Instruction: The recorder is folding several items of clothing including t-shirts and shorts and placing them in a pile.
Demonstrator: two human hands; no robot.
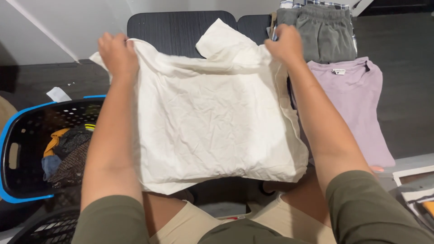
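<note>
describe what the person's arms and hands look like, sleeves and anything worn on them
Both arms are bare from the hands to above the elbow, where short olive-green sleeves begin. The left hand and right hand are bare: no gloves, and no rings, watch or wristband can be seen from this view. The sleeves are plain, with no visible print or markings.

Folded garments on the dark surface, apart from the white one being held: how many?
2: a lilac shirt right of the right hand, and grey shorts beyond it. More may lie hidden under the white garment.
</note>
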